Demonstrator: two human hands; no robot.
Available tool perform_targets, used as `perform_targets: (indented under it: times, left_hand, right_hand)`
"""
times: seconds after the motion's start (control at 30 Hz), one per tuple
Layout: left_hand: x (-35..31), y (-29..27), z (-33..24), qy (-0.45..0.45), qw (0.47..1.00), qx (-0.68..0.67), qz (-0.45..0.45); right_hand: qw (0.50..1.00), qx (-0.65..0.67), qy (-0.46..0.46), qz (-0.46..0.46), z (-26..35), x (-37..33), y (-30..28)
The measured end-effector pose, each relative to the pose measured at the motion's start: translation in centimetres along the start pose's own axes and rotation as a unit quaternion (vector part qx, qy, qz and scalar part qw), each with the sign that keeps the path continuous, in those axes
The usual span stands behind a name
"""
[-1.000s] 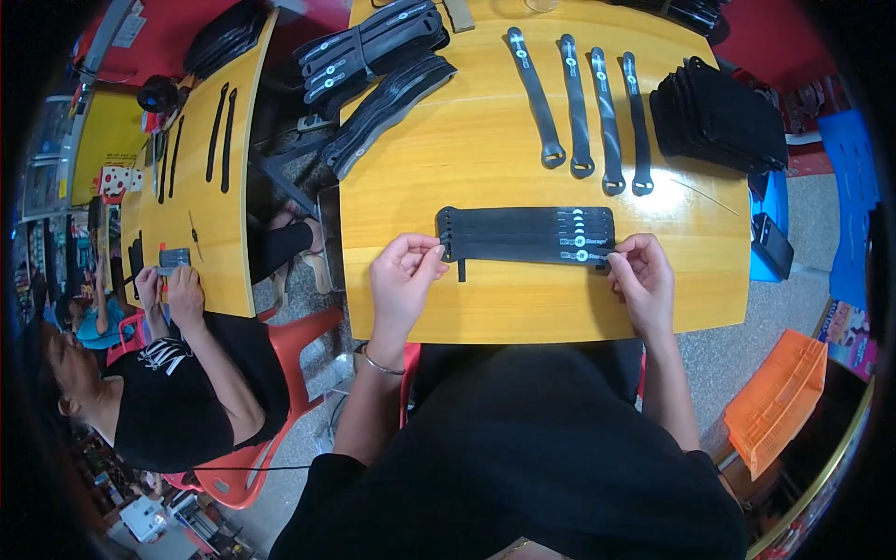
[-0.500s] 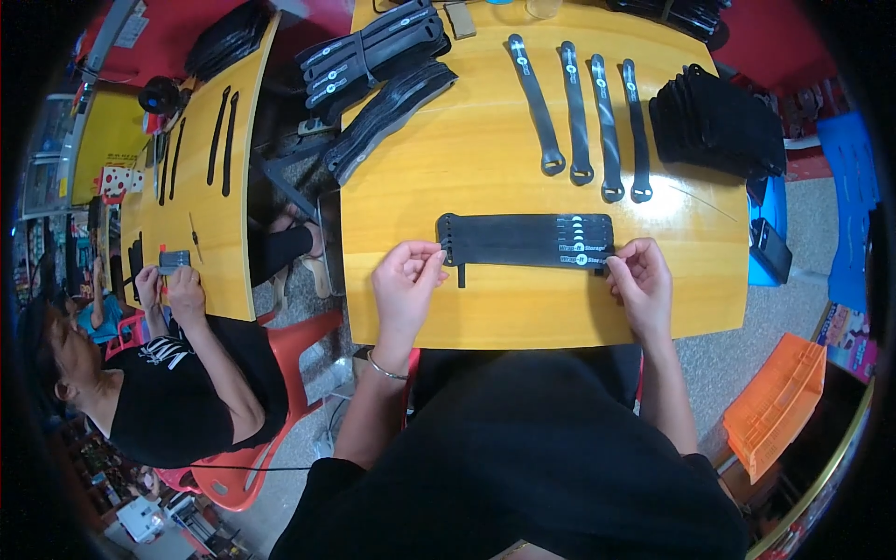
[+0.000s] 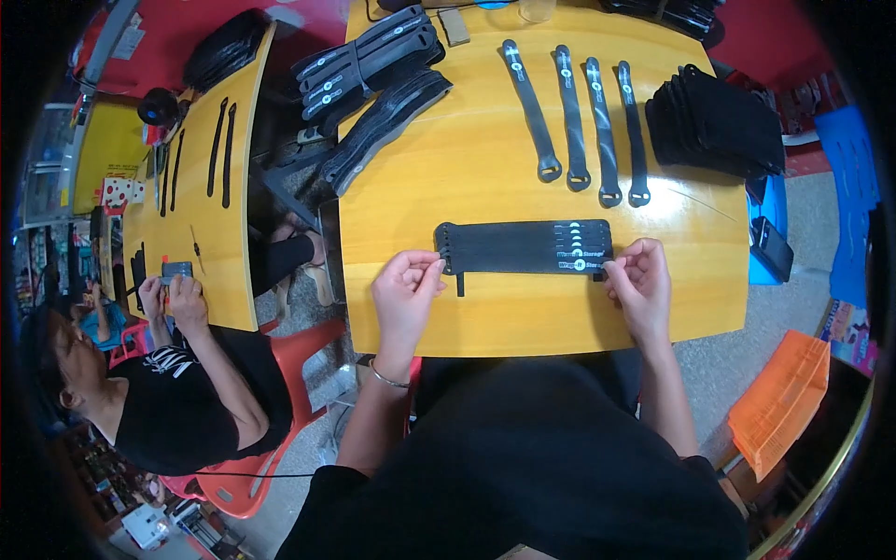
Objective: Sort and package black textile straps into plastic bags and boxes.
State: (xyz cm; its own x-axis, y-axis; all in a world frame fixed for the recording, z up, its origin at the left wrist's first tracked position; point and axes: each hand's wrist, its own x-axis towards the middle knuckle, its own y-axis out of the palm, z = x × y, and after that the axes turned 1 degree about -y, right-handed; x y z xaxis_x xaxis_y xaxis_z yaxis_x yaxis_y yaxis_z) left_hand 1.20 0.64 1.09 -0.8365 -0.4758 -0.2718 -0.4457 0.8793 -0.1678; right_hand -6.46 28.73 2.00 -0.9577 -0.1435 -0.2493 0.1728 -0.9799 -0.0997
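Note:
A flat row of overlapping black cable straps (image 3: 509,247) lies across the near middle of the yellow table, with slotted ends at the left and pale printing at the right. My left hand (image 3: 407,291) pinches the nearest strap's slotted end between thumb and forefinger. At the printed end, my right hand (image 3: 641,287) has its fingertips closed on the corner of the same strap. A thin dark piece (image 3: 460,285) sticks out from under the row by my left fingertips. Beyond the row, several single straps (image 3: 571,121) lie spread out lengthwise, slots toward me.
Banded strap bundles (image 3: 369,65) and a loose pile (image 3: 387,126) sit at the back left. A stack of black pieces (image 3: 714,121) stands at the right, near a thin wire (image 3: 705,203). An orange crate (image 3: 779,401) is at lower right. A co-worker (image 3: 177,392) sits at the left table (image 3: 219,252).
The view has shifted a little, so the near table edge sits lower in it. Both my hands keep their pinch at the strap's ends.

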Motion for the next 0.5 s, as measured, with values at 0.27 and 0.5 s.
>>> perform_targets:
  times: [0.27,0.5]
  left_hand:
    - [-0.26,0.08,-0.16,-0.008,1.0,0.018,-0.004]
    - [-0.29,-0.02,0.1,0.004,1.0,0.019,0.007]
  right_hand:
    - [1.0,-0.002,-0.012,-0.016,-0.1,0.28,0.34]
    - [0.999,-0.033,-0.009,-0.023,0.4,0.31,0.63]
